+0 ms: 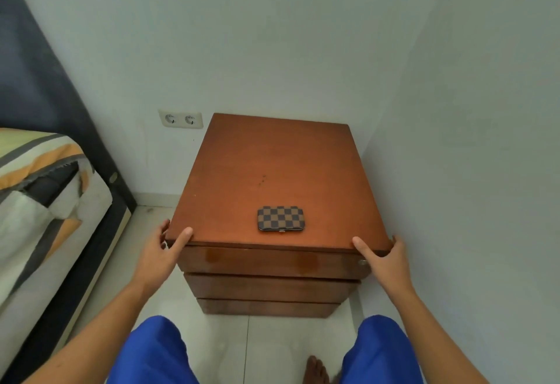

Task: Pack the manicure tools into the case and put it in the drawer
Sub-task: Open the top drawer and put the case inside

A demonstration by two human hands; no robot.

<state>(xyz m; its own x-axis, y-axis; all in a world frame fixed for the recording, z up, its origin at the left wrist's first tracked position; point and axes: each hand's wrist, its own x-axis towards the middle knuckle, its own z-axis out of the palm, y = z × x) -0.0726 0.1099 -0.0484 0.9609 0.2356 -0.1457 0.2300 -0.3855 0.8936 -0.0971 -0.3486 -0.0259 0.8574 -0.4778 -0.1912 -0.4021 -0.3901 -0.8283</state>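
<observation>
A small checkered brown manicure case [281, 218] lies closed on the wooden nightstand top [272, 171], near its front edge. No loose tools are visible. My left hand [165, 250] grips the front left corner of the top, thumb on the surface. My right hand [385, 258] grips the front right corner the same way. Below the top are three closed drawers; the top drawer front [272, 262] sits between my hands.
A white wall [469, 171] stands close on the right of the nightstand. A bed [45, 202] with a striped cover lies to the left, with a strip of tiled floor between. A double wall socket [181, 119] sits behind the nightstand's left corner. My knees are at the bottom.
</observation>
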